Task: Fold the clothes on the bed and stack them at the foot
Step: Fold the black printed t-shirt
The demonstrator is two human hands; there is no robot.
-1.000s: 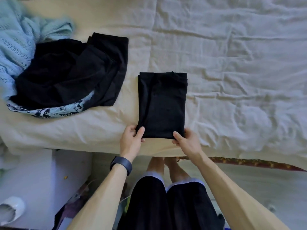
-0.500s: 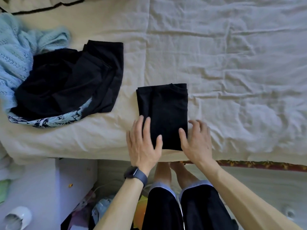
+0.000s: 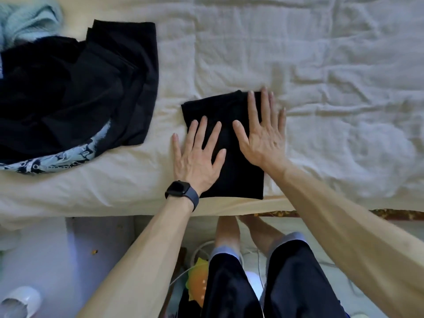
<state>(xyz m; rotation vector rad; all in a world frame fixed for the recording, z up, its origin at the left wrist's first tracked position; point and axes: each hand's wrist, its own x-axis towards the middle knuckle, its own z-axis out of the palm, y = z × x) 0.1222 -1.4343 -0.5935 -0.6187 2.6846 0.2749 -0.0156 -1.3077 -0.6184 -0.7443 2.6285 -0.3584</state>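
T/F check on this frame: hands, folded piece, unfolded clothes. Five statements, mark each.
1. The left hand and right hand lie flat, fingers straight, on the folded black garment. True.
2. A watch sits on the right wrist. False: the watch is on the left wrist.
3. A pile of black clothes lies unfolded to the left. True.
4. The folded garment is stacked on that pile. False: it lies apart, on the bedsheet.
5. A light blue knit lies at upper left. True.
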